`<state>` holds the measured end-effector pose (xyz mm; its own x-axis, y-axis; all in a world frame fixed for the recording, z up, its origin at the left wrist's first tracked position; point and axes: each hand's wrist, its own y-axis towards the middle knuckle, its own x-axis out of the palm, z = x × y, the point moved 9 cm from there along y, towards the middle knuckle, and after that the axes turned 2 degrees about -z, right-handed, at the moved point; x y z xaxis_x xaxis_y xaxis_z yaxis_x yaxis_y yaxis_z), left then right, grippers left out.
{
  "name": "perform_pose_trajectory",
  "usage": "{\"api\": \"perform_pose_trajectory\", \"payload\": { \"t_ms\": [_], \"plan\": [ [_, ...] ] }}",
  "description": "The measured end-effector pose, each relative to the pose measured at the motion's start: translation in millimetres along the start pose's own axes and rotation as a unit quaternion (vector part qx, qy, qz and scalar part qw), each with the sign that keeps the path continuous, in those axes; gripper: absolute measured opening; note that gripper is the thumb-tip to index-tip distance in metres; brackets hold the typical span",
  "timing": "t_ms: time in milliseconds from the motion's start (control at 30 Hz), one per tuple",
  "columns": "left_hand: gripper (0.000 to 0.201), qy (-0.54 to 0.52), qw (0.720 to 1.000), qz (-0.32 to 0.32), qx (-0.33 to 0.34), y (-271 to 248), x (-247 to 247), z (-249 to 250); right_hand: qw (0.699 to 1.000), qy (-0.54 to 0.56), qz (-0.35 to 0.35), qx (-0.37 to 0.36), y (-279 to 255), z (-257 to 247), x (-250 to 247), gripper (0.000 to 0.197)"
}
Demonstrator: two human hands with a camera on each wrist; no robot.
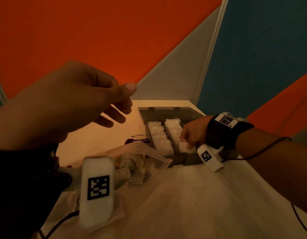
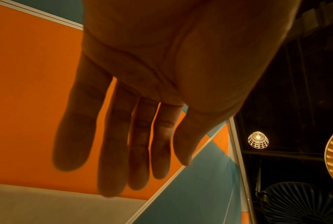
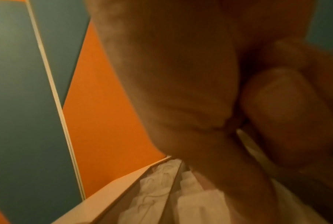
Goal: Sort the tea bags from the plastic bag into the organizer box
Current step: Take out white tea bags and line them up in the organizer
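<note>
White tea bag (image 1: pixel 183 146) pinched by right hand (image 1: pixel 194 133) — left hand (image 1: pixel 77 100) spread, empty.

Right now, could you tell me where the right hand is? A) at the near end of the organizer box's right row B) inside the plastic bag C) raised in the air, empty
A: the right hand pinches a tea bag at the near end of the organizer box's right row.

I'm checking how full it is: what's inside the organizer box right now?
The organizer box holds two rows of white tea bags. The right hand pinches one tea bag at the right row's near end and hides what lies beneath it.
</note>
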<state>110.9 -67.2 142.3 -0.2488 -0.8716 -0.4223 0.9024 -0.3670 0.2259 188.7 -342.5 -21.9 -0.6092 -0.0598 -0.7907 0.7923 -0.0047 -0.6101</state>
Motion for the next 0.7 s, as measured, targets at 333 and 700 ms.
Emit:
{"api": "perform_pose_trajectory", "payload": {
  "t_ms": [333, 700],
  "plan": [
    [0.036, 0.020, 1.000, -0.005, -0.021, -5, 6, 2, 0.962, 0.027, 0.273, -0.011, -50, -25, -58, 0.026],
    [0.026, 0.035, 0.992, -0.102, -0.069, -29, 52, -10, 0.936, 0.120, 0.289, -0.160, -93, -128, -8, 0.062]
  ]
}}
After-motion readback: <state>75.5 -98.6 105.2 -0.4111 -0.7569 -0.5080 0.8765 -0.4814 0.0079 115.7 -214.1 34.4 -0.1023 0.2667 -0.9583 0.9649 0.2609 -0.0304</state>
